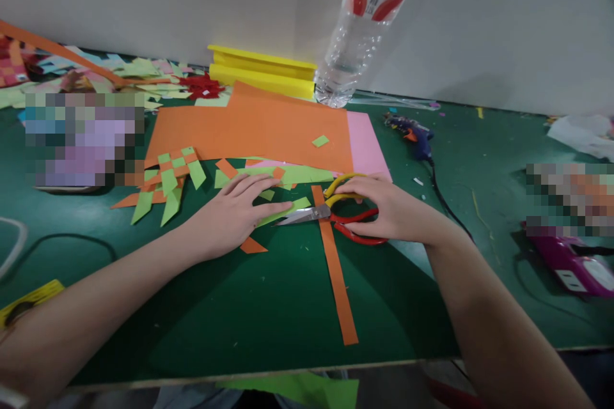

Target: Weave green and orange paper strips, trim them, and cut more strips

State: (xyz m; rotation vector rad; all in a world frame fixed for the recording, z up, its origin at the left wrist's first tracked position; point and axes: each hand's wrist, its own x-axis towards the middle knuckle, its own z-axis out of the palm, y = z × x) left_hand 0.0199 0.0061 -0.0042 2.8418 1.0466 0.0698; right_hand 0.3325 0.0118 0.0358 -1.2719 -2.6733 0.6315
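My right hand (pixel 384 208) grips scissors (pixel 319 212) by their yellow and red handles, blades pointing left and nearly closed. The blades lie across the top part of an orange paper strip (pixel 338 281) that runs toward the front edge. My left hand (pixel 240 211) rests flat, fingers stretched out, on small green and orange paper scraps. A green paper piece (pixel 300 204) lies at its thumb, beside the blades. To its left sits a woven green and orange paper piece (pixel 173 172). Beyond both hands spread an orange sheet (pixel 254 128) and a pink sheet (pixel 367 140).
A clear plastic bottle (pixel 359 32) and a yellow folded piece (pixel 261 73) stand by the wall. Right are a glue gun (pixel 410 134) with a cord and a magenta power strip (pixel 570 262). Paper scraps (pixel 144 70) pile up at back left. A blurred phone-like object (pixel 86 147) stands left.
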